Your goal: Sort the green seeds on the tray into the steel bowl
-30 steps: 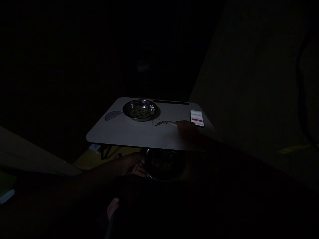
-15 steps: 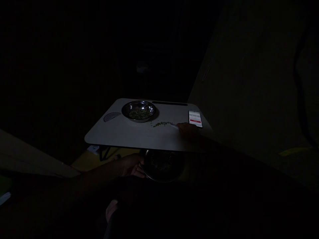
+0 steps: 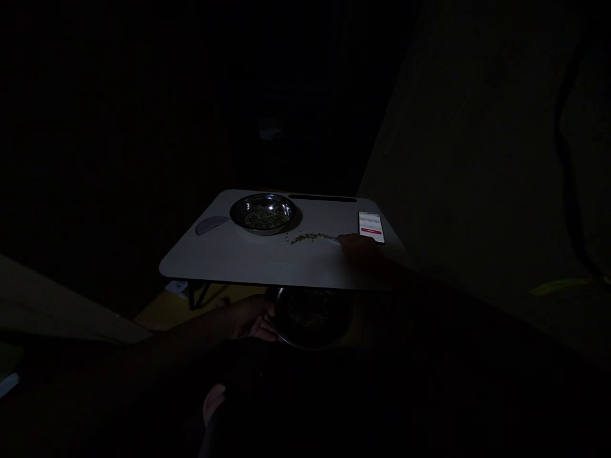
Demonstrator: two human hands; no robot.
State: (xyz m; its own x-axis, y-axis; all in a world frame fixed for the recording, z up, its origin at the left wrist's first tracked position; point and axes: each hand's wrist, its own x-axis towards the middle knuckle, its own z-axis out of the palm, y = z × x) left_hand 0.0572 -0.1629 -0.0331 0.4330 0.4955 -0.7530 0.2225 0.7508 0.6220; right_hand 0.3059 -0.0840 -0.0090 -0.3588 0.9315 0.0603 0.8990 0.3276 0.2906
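Note:
Below the near edge of the table, my left hand (image 3: 260,318) grips the rim of a dark metal bowl (image 3: 312,340). A few bits show faintly inside it. My right hand (image 3: 360,249) rests over the right part of the tabletop, its fingers closed on a thin pale tool (image 3: 333,240), whose kind is too dim to make out. The tool's tip touches a small line of greenish seeds (image 3: 308,237). Behind and left of them stands a shiny steel bowl (image 3: 262,230) with more of the same seeds in it.
The white folding table (image 3: 229,261) carries a protractor (image 3: 211,224) at left and a phone (image 3: 371,226) with a lit screen at right. A dark slot (image 3: 322,198) runs along its far edge. A wall (image 3: 477,191) rises on the right. The room is very dark.
The view has shifted slightly, so the table and its things appear a little further left. Both hands keep their holds, with hardly any movement.

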